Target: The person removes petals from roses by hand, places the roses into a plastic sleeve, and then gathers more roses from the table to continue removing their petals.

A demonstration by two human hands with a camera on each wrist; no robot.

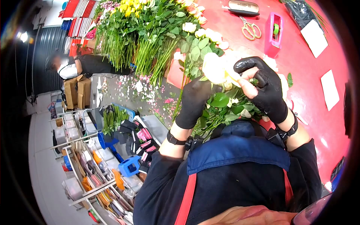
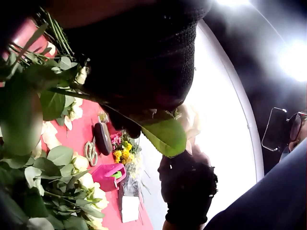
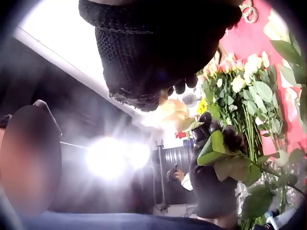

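Note:
A pale cream rose (image 1: 215, 69) is held up over the red table, its bloom very bright in the head view. My left hand (image 1: 197, 97), in a black glove, grips its stem just under the bloom; a green leaf (image 2: 165, 134) sticks out beside the fingers. My right hand (image 1: 264, 90) wears a black glove with bare thumb and fingertip, which pinch at the bloom's outer petals. From the right wrist, the peach-lit bloom (image 3: 172, 115) shows between both hands. Below the hands lie more white roses and leaves (image 1: 221, 100) close to my apron.
Bunches of roses with long green stems (image 1: 150, 48) lie at the table's far left. Scissors (image 1: 250, 30), a pink tape dispenser (image 1: 274, 35) and white cards (image 1: 330, 90) lie on the red table (image 1: 307, 75). Petals litter the floor; another person (image 1: 86, 63) stands beyond.

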